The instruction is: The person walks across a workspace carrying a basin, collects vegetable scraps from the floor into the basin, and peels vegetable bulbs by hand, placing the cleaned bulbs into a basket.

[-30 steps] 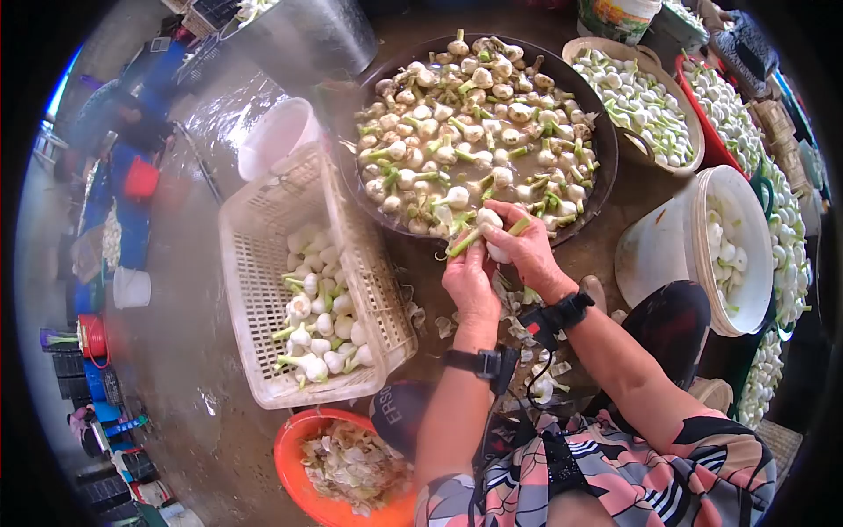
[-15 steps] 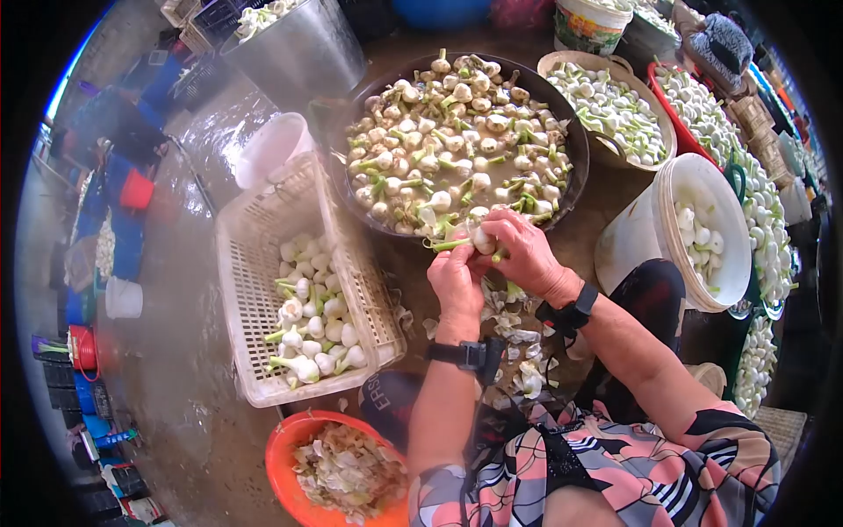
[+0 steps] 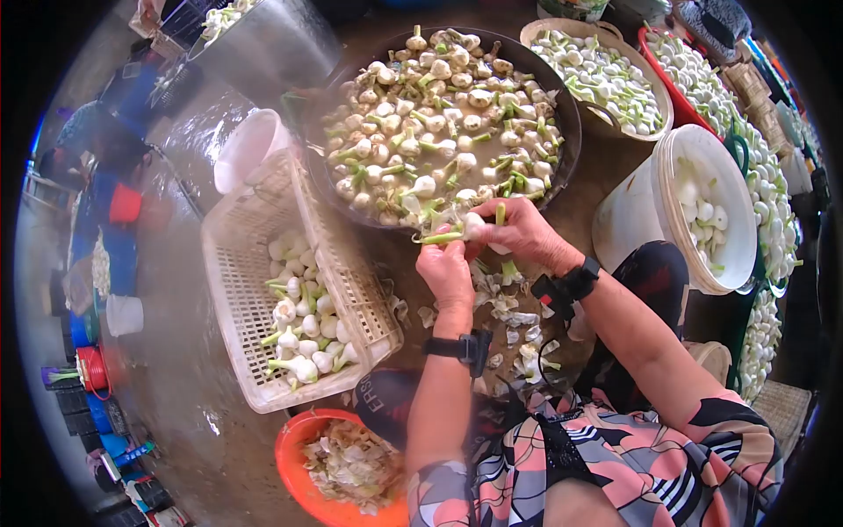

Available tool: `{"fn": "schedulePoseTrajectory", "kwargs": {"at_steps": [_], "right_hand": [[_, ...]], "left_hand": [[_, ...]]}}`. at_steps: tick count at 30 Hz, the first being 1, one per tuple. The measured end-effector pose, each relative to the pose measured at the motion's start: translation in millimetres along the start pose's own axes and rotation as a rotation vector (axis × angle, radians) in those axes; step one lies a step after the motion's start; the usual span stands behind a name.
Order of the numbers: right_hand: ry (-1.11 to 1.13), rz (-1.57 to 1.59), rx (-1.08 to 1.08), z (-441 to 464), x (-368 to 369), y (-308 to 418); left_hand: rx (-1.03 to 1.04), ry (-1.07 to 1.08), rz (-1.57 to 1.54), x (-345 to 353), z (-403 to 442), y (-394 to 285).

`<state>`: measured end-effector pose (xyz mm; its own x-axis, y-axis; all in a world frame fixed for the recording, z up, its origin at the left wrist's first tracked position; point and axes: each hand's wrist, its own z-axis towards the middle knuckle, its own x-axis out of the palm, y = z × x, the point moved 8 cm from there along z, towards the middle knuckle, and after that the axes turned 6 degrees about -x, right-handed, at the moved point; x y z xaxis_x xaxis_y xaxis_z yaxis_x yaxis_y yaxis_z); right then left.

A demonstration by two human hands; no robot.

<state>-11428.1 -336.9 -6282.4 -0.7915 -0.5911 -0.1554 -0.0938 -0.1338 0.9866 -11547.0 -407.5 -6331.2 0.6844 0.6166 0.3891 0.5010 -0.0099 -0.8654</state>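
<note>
A white garlic bulb [image 3: 473, 226] sits between my hands, in front of the near rim of a big dark basin [image 3: 574, 149]. My right hand [image 3: 527, 237] is closed round the bulb, and a green stem [image 3: 500, 212] sticks up by its fingers. My left hand [image 3: 446, 272] is closed too, pinching at the bulb's left side, where a green stalk [image 3: 439, 237] points left. The fingers partly cover the bulb. Stemmed garlic bulbs [image 3: 465, 162] lie in murky water in the basin. Peeled skins [image 3: 527, 338] are scattered on the floor below my hands.
At left stands a cream plastic crate [image 3: 250, 356] with cleaned garlic, near a pink bucket [image 3: 235, 158]. An orange bowl [image 3: 294, 461] holds skins. On the right are a white bucket [image 3: 628, 206], a beige tub [image 3: 660, 97] and a red tub [image 3: 654, 70], all with garlic.
The view has shifted slightly, so the basin sits a little higher and further left. My hands have shifted their hold on the bulb, and the right hand's fingers have turned, with a stem now upright.
</note>
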Motion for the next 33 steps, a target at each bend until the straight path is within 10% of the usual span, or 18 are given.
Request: {"fn": "schedulePoseTrajectory", "kwargs": {"at_steps": [28,33], "right_hand": [[-0.074,0.396,0.237,-4.5,-0.3,-32.4],[-0.118,0.914,0.229,-8.7,-4.3,-35.3]], "left_hand": [[-0.076,0.109,-0.092,6.2,-4.6,-4.3],[-0.232,-0.108,-0.134,-15.7,3.5,16.2]]}}
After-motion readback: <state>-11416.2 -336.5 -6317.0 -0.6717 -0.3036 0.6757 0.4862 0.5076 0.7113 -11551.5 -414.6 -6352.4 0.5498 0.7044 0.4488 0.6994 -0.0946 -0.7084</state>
